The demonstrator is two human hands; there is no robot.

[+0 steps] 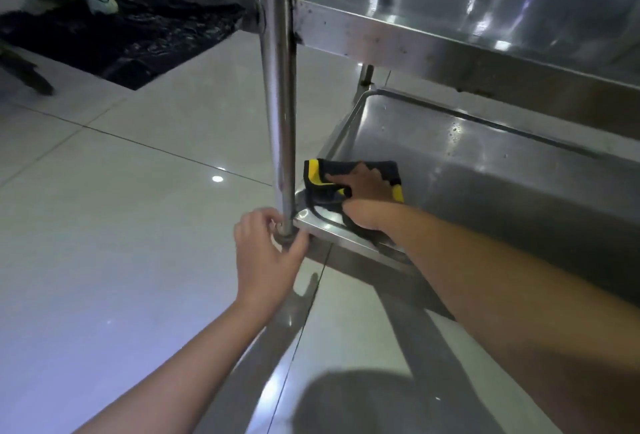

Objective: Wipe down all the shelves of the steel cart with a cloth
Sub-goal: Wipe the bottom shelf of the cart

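Note:
The steel cart's bottom shelf (485, 170) is a shallow tray low over the floor, with the middle shelf (450, 17) above it. A black and yellow cloth (318, 177) lies in the bottom shelf's near left corner. My right hand (363, 184) presses down on the cloth, fingers spread over it. My left hand (266, 246) grips the base of the cart's vertical corner post (278, 87), fingers curled round it just beside the shelf corner.
Glossy white floor tiles (121, 225) spread to the left and front. A black plastic sheet (138, 38) lies on the floor at the back left, with another person's shoe (102, 0) on it. The cart's far leg (367, 75) stands behind the tray.

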